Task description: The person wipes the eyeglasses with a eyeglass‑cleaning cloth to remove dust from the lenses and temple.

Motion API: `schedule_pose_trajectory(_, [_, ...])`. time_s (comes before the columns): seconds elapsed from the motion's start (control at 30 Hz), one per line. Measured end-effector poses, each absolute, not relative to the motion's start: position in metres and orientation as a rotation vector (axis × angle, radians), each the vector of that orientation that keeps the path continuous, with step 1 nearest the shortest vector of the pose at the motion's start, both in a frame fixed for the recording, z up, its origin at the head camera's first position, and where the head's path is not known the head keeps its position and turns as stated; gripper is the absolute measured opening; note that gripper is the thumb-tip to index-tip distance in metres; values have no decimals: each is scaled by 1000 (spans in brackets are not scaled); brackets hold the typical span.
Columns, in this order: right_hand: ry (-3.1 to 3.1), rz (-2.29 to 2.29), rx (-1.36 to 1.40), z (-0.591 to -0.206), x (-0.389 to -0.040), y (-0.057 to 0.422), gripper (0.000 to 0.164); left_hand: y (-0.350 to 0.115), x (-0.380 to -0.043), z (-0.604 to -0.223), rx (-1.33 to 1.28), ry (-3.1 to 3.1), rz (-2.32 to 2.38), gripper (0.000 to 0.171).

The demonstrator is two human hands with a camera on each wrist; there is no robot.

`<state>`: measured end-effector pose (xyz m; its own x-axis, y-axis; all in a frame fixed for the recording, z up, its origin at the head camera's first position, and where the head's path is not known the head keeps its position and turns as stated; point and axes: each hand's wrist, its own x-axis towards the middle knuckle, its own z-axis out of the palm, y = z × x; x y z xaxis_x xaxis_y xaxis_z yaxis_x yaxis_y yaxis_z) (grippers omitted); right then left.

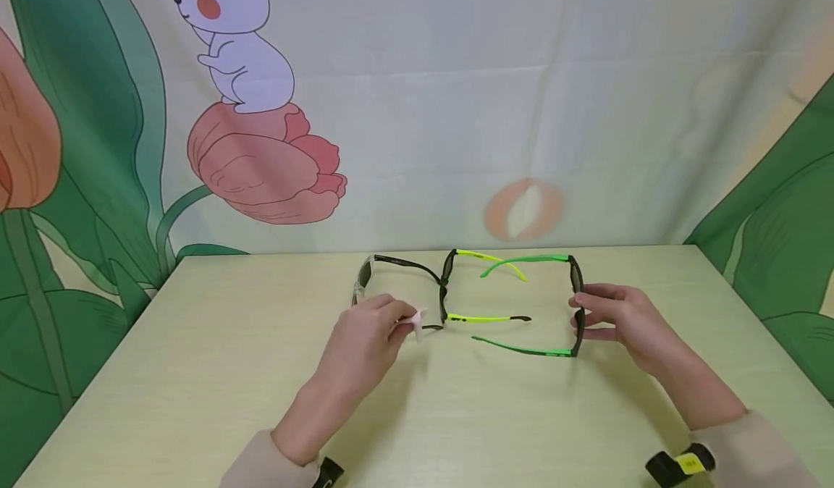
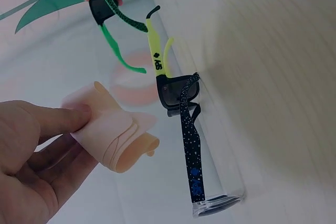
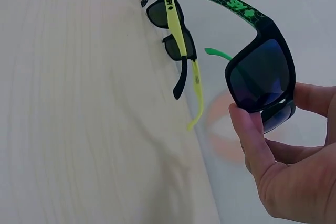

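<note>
My left hand point(image 1: 361, 339) pinches a folded pale pink cloth point(image 2: 118, 132) between thumb and fingers, above the table. My right hand point(image 1: 628, 321) grips black-framed sunglasses with green temples point(image 3: 262, 77) by the middle of the frame, lifted off the table. Their unfolded temples point left. Between the hands, sunglasses with yellow temples point(image 1: 485, 319) stand on the table, temples open to the right. To their left are sunglasses with a clear frame and speckled black temples point(image 2: 190, 145), partly hidden behind my left hand in the head view.
The pale wooden table point(image 1: 195, 401) ends at the back against a printed curtain point(image 1: 417, 126). Both standing pairs of sunglasses are close to that back edge. A black strap with a yellow label point(image 1: 691, 463) is on my right wrist.
</note>
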<state>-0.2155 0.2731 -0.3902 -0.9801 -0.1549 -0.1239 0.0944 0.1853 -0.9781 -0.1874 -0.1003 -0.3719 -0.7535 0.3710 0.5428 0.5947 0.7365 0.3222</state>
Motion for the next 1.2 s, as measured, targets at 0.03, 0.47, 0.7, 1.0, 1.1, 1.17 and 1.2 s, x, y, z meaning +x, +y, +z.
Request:
schedule_pose_trajectory(0.03, [2258,-1885,-54,-392,-217,275,65,-100,-187,-372,-739,-2492,-678,14])
schedule_pose_trajectory(0.47, [2255,-1841,35,-409,-242,281,61,-100,-181,-376,-801,-2496,-684,14])
schedule_pose_trajectory(0.7, [2233,-1850,70,-412,-249,282,59,-97,-178,-376,-834,-2517,-656,14])
schedule_pose_trajectory(1.0, [2222,-1872,166,-417,-257,284,66,-95,-175,-376,-869,-2526,-640,14])
schedule_pose_trajectory(1.1, [2223,-1864,178,-418,-259,285,67,-95,-173,-376,-873,-2543,-641,14])
schedule_pose_trajectory(1.17, [2229,-1860,187,-419,-259,285,69,-95,-172,-376,-877,-2552,-645,13])
schedule_pose_trajectory(1.2, [2239,-1853,186,-419,-260,285,70,-95,-171,-376,-880,-2553,-650,13])
